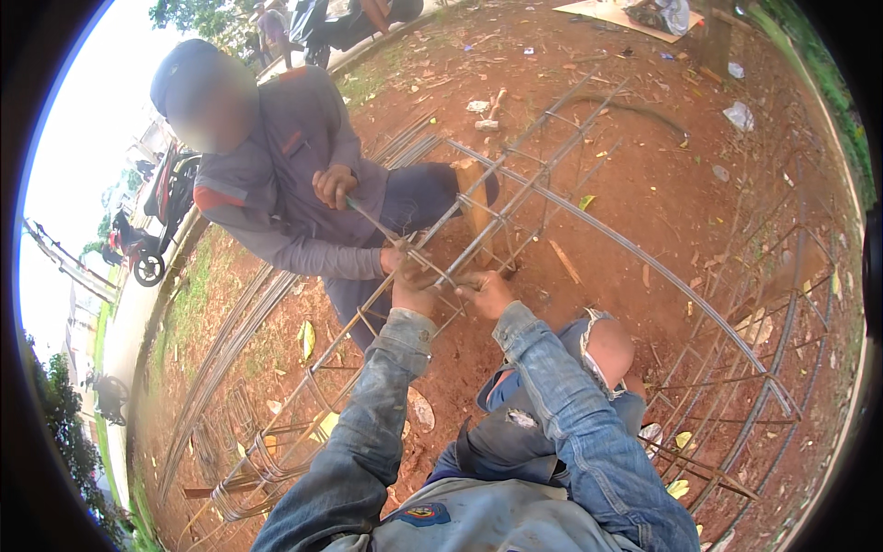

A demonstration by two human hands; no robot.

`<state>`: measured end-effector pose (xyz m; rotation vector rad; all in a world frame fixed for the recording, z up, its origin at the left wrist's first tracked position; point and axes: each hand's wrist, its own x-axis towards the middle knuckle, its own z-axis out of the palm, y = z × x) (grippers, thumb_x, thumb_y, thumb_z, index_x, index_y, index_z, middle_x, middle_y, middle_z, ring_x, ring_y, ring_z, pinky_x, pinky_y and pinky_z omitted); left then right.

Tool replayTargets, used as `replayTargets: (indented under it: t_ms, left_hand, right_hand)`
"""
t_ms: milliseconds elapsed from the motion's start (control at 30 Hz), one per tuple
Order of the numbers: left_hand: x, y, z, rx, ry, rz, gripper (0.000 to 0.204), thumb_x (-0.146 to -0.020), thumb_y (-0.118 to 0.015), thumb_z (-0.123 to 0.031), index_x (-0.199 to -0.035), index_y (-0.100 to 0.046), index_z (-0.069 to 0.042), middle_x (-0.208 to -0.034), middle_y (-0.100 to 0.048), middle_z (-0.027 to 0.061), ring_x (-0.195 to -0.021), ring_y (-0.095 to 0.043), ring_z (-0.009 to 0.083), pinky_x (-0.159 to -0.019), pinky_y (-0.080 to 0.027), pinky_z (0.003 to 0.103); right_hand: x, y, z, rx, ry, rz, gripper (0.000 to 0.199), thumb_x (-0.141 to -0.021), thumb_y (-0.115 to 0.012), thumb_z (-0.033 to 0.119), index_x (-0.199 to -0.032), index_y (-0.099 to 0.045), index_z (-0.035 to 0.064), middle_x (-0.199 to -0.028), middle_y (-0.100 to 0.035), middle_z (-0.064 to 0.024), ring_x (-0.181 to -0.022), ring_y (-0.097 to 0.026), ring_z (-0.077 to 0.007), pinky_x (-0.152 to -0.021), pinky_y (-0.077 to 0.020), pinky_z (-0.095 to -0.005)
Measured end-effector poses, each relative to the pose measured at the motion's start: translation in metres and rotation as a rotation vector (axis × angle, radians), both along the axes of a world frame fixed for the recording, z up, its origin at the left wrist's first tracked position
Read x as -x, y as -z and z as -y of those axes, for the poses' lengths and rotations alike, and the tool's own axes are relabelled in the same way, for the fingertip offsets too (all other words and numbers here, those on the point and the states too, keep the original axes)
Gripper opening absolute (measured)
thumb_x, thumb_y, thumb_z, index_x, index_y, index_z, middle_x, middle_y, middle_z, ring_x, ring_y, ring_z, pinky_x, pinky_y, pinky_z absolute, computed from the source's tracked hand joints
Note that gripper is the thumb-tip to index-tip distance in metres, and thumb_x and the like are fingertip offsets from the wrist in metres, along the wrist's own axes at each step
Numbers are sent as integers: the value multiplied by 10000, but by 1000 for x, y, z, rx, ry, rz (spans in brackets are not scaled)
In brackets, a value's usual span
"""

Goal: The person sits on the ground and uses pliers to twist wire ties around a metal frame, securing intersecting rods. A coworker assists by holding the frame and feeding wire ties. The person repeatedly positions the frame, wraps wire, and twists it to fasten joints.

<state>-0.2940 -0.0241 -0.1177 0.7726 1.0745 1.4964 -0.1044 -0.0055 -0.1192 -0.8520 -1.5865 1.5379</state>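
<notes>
A cage of thin steel rebar [480, 241] with square stirrups slants across the middle, between me and a co-worker. My left hand [416, 296] is closed around rebar at a crossing; some of its fingers are hidden behind the bars. Just to the right, my right hand [489, 294] grips the cage's rebar with its fingers bent together. The co-worker's hand [334, 186] holds a thin hooked tool [370, 219] with a green handle, its tip near the same crossing. The co-worker's other hand [394, 258] is at the bars, beside my left hand.
A wooden post [475, 216] stands under the cage. Another rebar cage [736, 414] lies at the right. Long loose bars [230, 336] and bent stirrups [244, 432] lie at the left. A hammer [492, 115] rests on the dirt beyond. A motorbike [147, 239] is at the far left.
</notes>
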Motion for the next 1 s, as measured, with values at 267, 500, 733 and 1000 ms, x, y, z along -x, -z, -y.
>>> replayTargets:
  t_ms: [267,500,733,1000]
  left_hand:
    - [-51,-59,24,3,-240,-358,585,-727,-466,132,-1283,-306,41,-1113,-550,240,-994,-593,284,-830,-491,309]
    - [-75,-47,50,-398,-295,-1412,529,-744,-564,-28,-1251,-416,-10,-1167,-559,146,-1072,-520,327,-898,-382,431]
    - [-83,-38,59,-326,-304,-1519,610,-692,-544,-27,-1286,-408,-11,-1289,-448,181,-1132,-472,321,-945,-330,429]
    - [-87,-56,53,-166,-334,-1180,468,-689,-567,-28,-1155,-552,5,-1092,-598,171,-1055,-539,299,-927,-368,410]
  right_hand:
    - [-1,8,-7,36,33,-56,235,-784,-653,88,-1015,-657,42,-943,-665,-119,-843,-619,-183,-753,-479,-325]
    - [-3,8,-8,39,22,-71,227,-789,-635,56,-1010,-644,6,-930,-669,-96,-842,-594,-125,-745,-471,-276]
    - [-4,-26,20,-77,227,191,189,-767,-636,76,-947,-664,28,-884,-660,-145,-810,-633,-227,-713,-487,-321]
    - [0,-36,24,-474,333,439,142,-733,-589,76,-837,-656,6,-826,-628,-178,-783,-603,-356,-696,-480,-410]
